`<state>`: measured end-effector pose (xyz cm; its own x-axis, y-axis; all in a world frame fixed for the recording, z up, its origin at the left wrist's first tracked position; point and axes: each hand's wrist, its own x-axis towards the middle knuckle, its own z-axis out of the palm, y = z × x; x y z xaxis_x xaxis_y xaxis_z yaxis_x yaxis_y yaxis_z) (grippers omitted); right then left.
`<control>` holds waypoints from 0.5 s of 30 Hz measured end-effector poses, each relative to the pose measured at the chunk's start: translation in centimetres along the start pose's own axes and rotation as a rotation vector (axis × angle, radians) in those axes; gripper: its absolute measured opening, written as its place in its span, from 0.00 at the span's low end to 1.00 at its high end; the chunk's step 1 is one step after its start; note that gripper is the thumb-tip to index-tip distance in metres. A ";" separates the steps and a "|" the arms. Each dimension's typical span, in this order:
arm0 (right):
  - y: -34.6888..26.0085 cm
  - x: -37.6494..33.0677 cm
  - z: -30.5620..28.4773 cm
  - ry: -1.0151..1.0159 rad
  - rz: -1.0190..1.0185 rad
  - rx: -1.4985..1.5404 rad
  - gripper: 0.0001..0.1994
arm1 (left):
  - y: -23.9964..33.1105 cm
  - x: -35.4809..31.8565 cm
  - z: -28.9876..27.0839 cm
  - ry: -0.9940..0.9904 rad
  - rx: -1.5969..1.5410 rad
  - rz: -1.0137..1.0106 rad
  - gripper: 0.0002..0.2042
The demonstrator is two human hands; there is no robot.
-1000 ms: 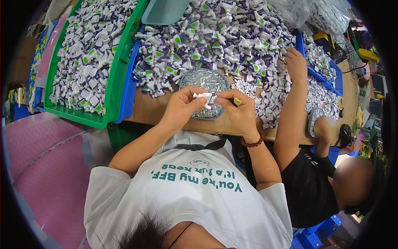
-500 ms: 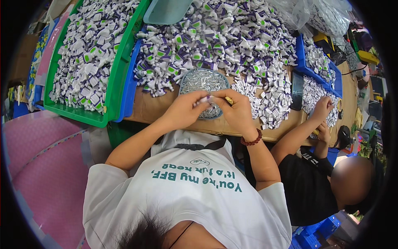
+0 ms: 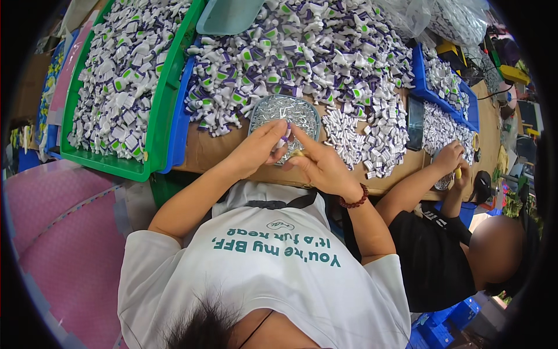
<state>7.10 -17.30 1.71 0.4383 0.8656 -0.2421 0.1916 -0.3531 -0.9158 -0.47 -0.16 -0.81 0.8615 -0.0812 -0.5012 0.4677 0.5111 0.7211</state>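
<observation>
Passage over tabletop (image 3: 208, 146) left of hands (image 3: 251, 156); part heap (image 3: 302, 61) beyond.

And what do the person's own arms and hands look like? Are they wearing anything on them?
They have short, loose white sleeves, which leave both forearms bare. Around the right wrist is a bracelet made of round, dark red beads. The left wrist has no bracelet. The left hand and the right hand are both without gloves.

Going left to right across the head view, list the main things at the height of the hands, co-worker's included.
Green tray → left hand → right hand → dark phone-like slab → co-worker's hand → yellowish ring.
</observation>
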 end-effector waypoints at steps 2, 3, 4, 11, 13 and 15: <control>-0.3 0.1 0.1 -0.003 0.000 0.054 0.30 | 0.5 -0.4 1.3 0.085 0.017 -0.051 0.19; -0.2 0.1 0.1 0.009 -0.023 0.084 0.30 | 0.4 -0.4 1.3 0.049 0.031 -0.040 0.18; -0.2 0.1 0.2 0.021 -0.047 0.113 0.30 | 0.3 -0.5 1.1 0.012 0.044 -0.029 0.18; 0.6 0.0 0.7 0.111 -0.113 0.101 0.27 | -1.4 -0.8 -0.2 -0.084 0.192 0.050 0.18; 0.8 0.1 1.0 0.156 -0.112 0.139 0.24 | -2.4 -0.7 -0.6 -0.095 0.165 0.064 0.19; 1.1 0.2 0.9 0.109 -0.083 0.081 0.24 | -2.7 -1.0 -0.7 -0.081 0.210 0.088 0.19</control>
<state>6.59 -17.17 0.37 0.5174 0.8454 -0.1324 0.1617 -0.2485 -0.9550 -2.77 -0.83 -2.56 0.9096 -0.1168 -0.3987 0.4141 0.3309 0.8479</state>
